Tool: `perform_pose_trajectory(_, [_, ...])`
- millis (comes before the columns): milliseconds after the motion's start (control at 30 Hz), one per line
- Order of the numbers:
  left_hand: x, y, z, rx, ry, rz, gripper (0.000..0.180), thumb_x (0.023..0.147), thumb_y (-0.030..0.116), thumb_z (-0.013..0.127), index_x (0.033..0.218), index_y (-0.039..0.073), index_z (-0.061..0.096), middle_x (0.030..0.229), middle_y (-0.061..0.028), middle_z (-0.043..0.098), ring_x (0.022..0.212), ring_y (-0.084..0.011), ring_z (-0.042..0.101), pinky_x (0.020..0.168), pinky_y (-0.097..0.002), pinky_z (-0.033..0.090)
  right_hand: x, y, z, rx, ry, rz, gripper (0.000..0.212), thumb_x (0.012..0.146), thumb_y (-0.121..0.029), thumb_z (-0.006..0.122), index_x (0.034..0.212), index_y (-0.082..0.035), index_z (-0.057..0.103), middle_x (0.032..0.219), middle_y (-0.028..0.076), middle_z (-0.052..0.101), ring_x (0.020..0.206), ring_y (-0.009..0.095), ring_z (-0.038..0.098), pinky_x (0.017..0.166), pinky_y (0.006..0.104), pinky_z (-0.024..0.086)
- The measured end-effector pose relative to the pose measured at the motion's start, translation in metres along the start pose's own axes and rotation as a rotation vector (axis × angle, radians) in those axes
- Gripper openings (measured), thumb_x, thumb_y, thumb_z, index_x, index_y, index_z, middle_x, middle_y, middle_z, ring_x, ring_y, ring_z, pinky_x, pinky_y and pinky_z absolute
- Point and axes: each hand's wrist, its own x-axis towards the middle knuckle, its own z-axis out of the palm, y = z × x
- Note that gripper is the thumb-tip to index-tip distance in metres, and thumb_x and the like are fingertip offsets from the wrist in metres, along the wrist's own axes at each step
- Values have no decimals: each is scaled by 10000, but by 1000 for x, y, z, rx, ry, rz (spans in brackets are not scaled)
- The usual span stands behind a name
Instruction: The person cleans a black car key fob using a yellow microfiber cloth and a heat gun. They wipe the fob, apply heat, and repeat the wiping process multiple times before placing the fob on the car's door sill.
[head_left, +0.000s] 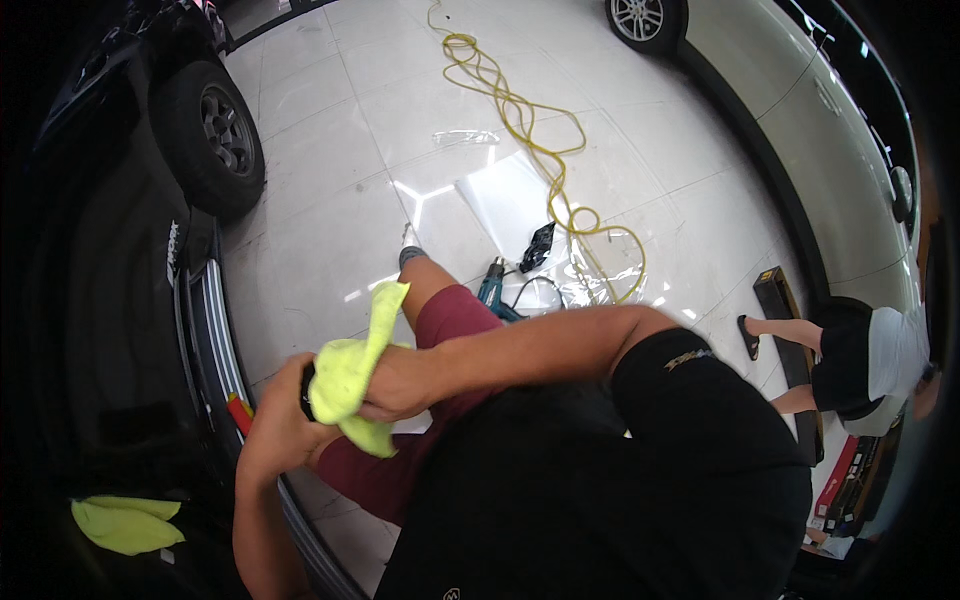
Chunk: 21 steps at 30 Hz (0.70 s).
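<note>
My right hand (398, 384) is closed on a bright yellow-green cloth (345, 372), and one corner of it sticks up past my fingers. Close beside it, my left hand (282, 418) has its fingers curled at the cloth's left edge. Between the left fingers and the cloth shows a bit of something black, mostly covered, so its kind is hidden. Both hands are over my left thigh, next to the black vehicle's side step (222, 325). A small red and yellow object (240, 413) rests by the step, just behind the left hand.
A black vehicle (120, 330) stands at left, with another yellow-green cloth (128, 524) on it. A teal heat gun (492, 290), black plastic (538, 247), clear film and a tangled yellow hose (520, 125) lie on the floor. At right are a light-coloured car (760, 70) and another person (850, 365).
</note>
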Motion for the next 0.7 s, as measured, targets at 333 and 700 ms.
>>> perform_pose_trajectory(333, [-1, -69, 9, -837, -375, -295, 824, 656, 100, 768, 1370, -18, 375, 1037, -174, 632, 775, -186, 640, 712, -302, 529, 2, 38, 2, 218, -198, 137, 216, 831, -106, 561, 1025, -37, 626, 927, 133, 657, 828, 300, 651, 753, 396, 523])
perform_pose_trajectory(700, [33, -36, -5, -936, -398, -148, 1056, 810, 57, 720, 1503, 40, -76, 1109, -184, 579, 825, -197, 639, 759, -304, 533, -14, 20, -14, 321, -113, 564, 382, 818, -268, 703, 1078, -6, 608, 960, 143, 639, 876, 273, 611, 808, 365, 475])
